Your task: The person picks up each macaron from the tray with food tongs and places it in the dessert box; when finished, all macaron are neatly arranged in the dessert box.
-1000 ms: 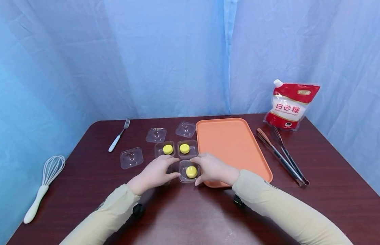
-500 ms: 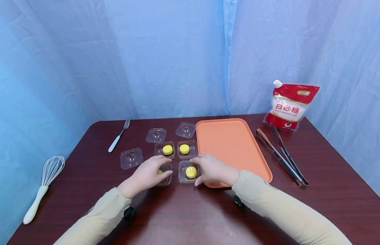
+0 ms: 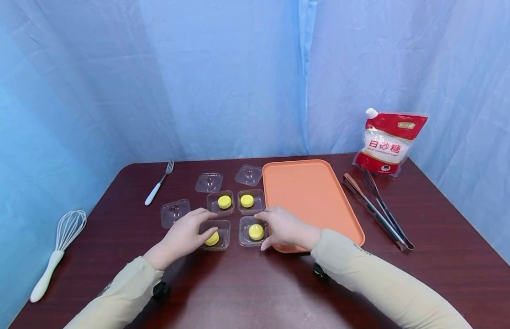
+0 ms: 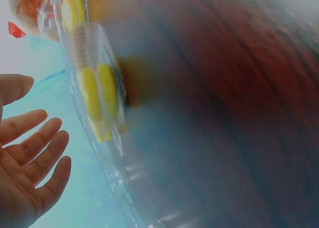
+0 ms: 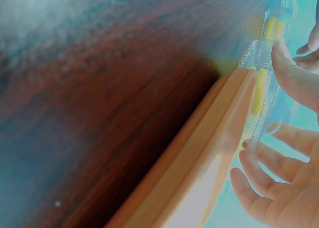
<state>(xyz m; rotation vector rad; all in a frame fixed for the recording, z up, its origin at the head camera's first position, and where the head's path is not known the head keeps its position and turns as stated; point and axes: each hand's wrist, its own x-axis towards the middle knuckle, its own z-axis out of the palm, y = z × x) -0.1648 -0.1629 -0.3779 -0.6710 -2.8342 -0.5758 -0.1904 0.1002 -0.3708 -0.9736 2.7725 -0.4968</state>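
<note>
Several clear plastic boxes stand together at mid-table, each with a yellow macaron inside. My left hand [image 3: 186, 232] hovers at the left side of the front-left box [image 3: 224, 235], partly covering it and its macaron [image 3: 212, 238]. In the left wrist view its fingers [image 4: 45, 143] are spread and hold nothing. The right hand [image 3: 283, 226] holds the front-right box [image 3: 245, 237] by its right side, thumb [image 5: 291, 76] at the near corner and index finger at the far one. Its macaron [image 3: 256, 232] shows fully. Behind them stand the back-left box [image 3: 213, 208] and back-right box [image 3: 259, 208].
An orange tray [image 3: 300, 183] lies right beside the boxes. Clear lids [image 3: 209, 182] lie behind and left of them. Farther out are a fork [image 3: 158, 185], a whisk [image 3: 55, 260], tongs [image 3: 382, 214] and a sugar pouch [image 3: 384, 145]. Blue curtains [image 3: 226, 82] surround the table.
My left hand has drawn back leftward from between the front boxes, uncovering the front-left box and most of its macaron. The right hand has stayed at the front-right box.
</note>
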